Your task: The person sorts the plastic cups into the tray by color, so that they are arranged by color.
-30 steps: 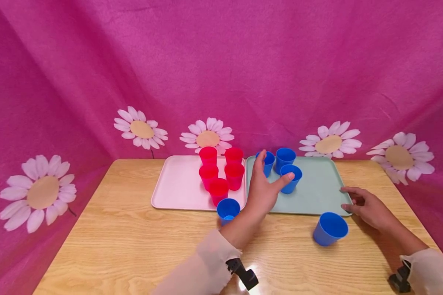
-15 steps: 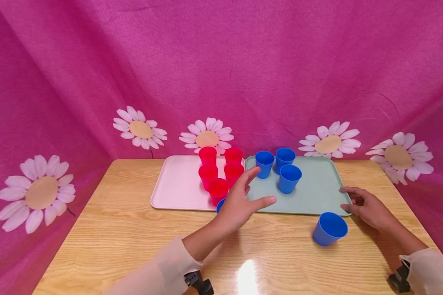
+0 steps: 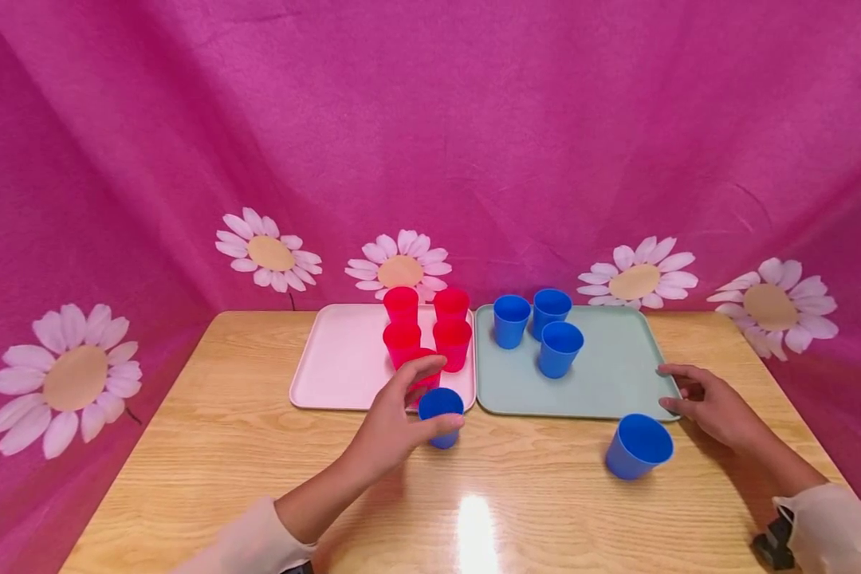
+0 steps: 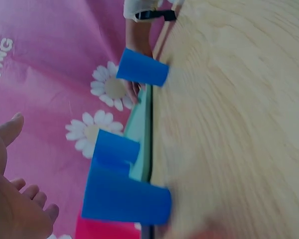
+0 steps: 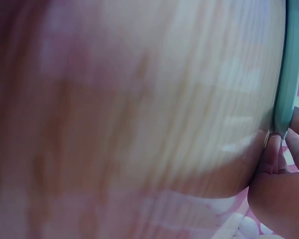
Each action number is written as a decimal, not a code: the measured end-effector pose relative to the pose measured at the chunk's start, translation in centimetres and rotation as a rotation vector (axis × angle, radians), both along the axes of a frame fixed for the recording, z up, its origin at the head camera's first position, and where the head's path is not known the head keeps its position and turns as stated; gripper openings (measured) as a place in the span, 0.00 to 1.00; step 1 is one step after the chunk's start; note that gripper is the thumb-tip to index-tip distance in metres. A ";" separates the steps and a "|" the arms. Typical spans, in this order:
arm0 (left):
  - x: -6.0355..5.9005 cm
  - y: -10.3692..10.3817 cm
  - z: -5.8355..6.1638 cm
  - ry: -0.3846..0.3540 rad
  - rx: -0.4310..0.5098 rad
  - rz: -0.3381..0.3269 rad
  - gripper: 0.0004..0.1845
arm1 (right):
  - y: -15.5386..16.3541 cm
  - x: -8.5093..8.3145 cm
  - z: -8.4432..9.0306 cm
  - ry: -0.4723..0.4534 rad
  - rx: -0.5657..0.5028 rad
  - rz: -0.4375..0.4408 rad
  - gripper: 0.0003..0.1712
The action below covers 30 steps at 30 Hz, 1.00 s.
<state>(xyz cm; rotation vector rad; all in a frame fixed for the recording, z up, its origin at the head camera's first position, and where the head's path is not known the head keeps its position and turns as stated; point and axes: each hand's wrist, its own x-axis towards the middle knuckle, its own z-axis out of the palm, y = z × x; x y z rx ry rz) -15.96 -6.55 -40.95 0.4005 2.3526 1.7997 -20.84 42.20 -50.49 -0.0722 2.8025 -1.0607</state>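
My left hand (image 3: 383, 430) reaches around a blue cup (image 3: 441, 403) standing upright at the front edge of the pink tray (image 3: 340, 359). Its thumb overlaps the cup in the head view, while the left wrist view shows a gap between the spread fingers (image 4: 27, 191) and the nearest cup (image 4: 127, 199). At the right end of the green tray (image 3: 610, 379), my right hand (image 3: 721, 410) holds the corner between thumb and fingers; the right wrist view shows the thumb against the tray's edge (image 5: 288, 74). Another blue cup (image 3: 638, 448) stands on the table before that hand.
Several red cups (image 3: 453, 343) stand grouped on the pink tray's right half. Three blue cups (image 3: 560, 355) occupy the green tray's left side. Both trays lie side by side on a wooden table (image 3: 545, 494), with a pink flowered cloth (image 3: 473, 159) hanging behind.
My left hand has moved left and toward me, from over the green tray's cups to the blue cup by the pink tray. My right hand stays at the green tray's corner.
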 end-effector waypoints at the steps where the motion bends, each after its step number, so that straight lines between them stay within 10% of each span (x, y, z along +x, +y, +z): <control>1: 0.1 -0.4 -0.2 -0.010 0.002 0.013 0.40 | 0.0 0.0 0.0 0.001 0.002 -0.001 0.36; 30: -0.2 -0.9 -7.7 -0.110 -0.087 0.141 0.39 | 0.0 0.1 -0.1 -0.001 -0.020 0.006 0.36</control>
